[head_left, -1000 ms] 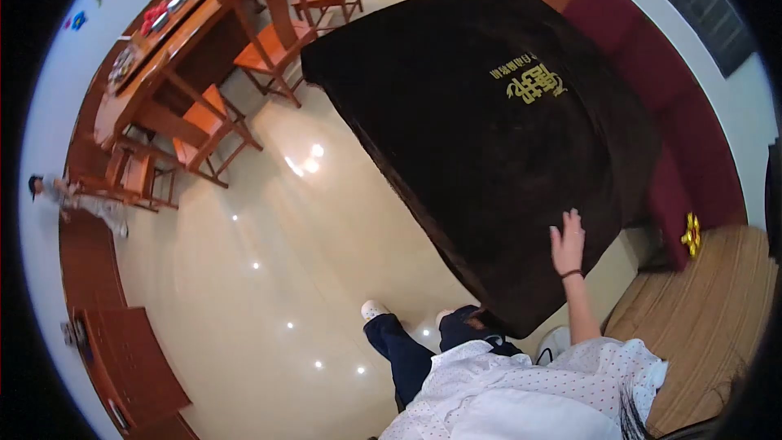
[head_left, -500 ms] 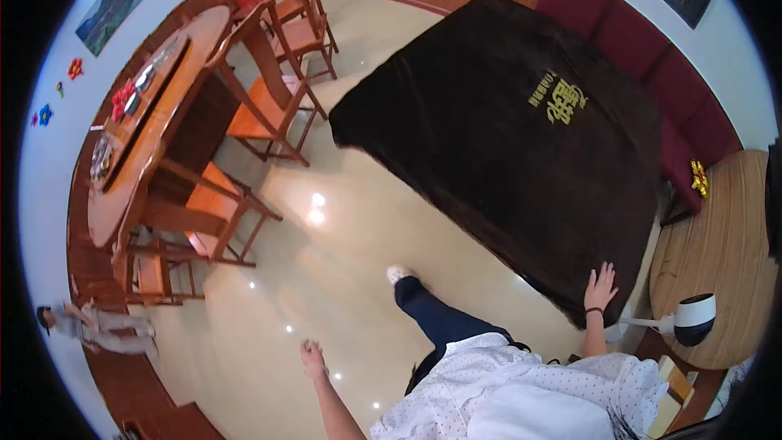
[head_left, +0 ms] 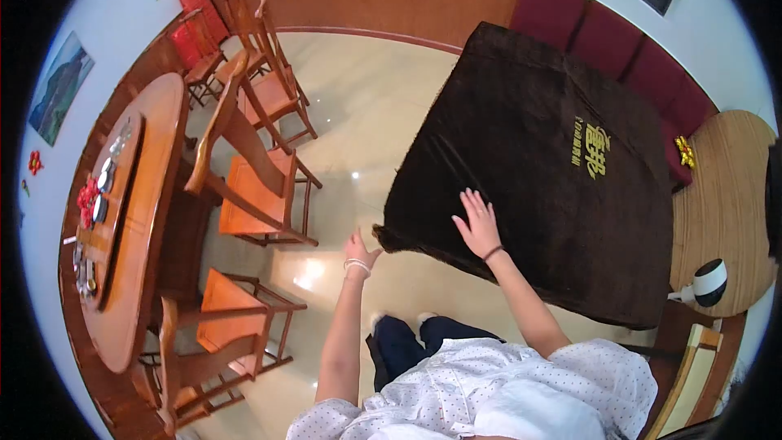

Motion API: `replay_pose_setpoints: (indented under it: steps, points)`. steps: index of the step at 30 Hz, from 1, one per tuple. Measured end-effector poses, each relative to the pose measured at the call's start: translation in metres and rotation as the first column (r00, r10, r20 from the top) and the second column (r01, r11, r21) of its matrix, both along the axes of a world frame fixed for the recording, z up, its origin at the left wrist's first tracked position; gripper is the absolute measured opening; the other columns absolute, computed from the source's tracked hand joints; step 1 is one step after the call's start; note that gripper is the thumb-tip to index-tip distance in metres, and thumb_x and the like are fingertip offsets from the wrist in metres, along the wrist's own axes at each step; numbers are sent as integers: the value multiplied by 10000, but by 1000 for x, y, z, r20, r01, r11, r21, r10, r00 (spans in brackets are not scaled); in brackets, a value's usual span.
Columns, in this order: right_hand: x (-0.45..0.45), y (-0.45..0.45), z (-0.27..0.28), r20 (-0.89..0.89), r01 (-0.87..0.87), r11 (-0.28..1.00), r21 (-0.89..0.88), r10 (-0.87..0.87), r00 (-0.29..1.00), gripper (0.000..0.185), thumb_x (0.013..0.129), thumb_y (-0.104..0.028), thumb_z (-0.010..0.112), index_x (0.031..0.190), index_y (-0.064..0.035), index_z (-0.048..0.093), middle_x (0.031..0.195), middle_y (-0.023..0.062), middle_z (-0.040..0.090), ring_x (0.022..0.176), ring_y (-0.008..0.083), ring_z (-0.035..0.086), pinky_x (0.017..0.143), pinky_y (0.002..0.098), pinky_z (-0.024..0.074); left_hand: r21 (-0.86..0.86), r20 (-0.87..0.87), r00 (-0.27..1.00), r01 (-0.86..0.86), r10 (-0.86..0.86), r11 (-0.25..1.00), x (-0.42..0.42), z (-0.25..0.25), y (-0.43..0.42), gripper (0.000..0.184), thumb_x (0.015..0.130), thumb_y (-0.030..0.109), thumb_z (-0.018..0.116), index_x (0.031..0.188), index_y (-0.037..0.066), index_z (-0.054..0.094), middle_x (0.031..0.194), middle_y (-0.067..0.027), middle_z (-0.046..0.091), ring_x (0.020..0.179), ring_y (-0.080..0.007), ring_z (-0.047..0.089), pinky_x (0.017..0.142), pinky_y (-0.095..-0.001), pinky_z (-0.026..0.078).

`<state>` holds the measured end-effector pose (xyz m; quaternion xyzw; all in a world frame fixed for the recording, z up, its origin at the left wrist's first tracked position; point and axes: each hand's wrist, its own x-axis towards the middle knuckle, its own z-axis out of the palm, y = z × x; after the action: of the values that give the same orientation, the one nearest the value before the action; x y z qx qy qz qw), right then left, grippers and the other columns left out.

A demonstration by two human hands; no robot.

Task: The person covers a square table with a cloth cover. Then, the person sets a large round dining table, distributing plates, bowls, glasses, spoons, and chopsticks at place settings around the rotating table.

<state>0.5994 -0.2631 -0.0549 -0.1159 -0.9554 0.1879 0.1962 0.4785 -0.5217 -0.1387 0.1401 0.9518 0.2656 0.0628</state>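
A dark brown cloth cover (head_left: 521, 138) with yellow lettering drapes over a large square table-like shape in front of me on the right. Its near-left corner hangs in a frayed-looking edge. My right hand (head_left: 479, 226) is over the near side of the cover, fingers spread and seemingly resting flat on it. Just left of that corner is my left hand (head_left: 360, 251), thumb and fingers apart, with nothing in it. A small gap shows between this hand and the cloth. Bracelets circle both wrists.
A round wooden dining table (head_left: 155, 187) with a turntable stands at left, ringed by wooden chairs (head_left: 261, 195). To the right are a wooden side table (head_left: 721, 212) and a white camera-like device (head_left: 710, 281). Maroon padded panels (head_left: 603, 37) line the back wall.
I have stepped forward along the cover's near side and my view has turned. My right hand moved left across the cloth; my left hand rose toward the cover's corner.
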Motion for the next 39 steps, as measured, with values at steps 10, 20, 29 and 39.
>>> replay_pose_setpoints:
  steps: [10,20,29,39]
  points:
    - [-95,-96,-32,210,254,957,143,-280,937,552,817,-368,445,1248,-44,326,1332,135,253,1237,274,221,993,490,143,298,156,635,700,-757,649,-101,-56,5,179,710,219,578,792,69,631,840,-129,610,811,-290,566,737,-368,444]
    - [-131,-141,-15,292,527,849,37,-513,807,558,815,-308,481,1254,-14,300,1346,137,220,1242,285,210,1002,458,156,340,566,-155,938,-810,58,-152,-42,31,301,738,303,556,879,44,617,884,-147,609,847,-279,573,771,-330,431]
    - [-196,-117,-12,370,461,861,214,-508,778,551,770,-310,479,1194,18,353,1291,190,291,1211,297,264,986,477,174,297,636,-23,930,-772,216,-254,-55,63,379,747,334,567,960,21,585,956,-161,592,912,-281,562,793,-319,438]
    - [-314,60,18,137,547,831,99,-556,820,444,763,-214,519,1151,-22,418,1226,148,389,1144,275,360,971,432,252,311,744,292,644,-601,699,-447,-107,131,328,784,241,568,1024,21,527,886,-116,595,778,-180,571,723,-281,455]
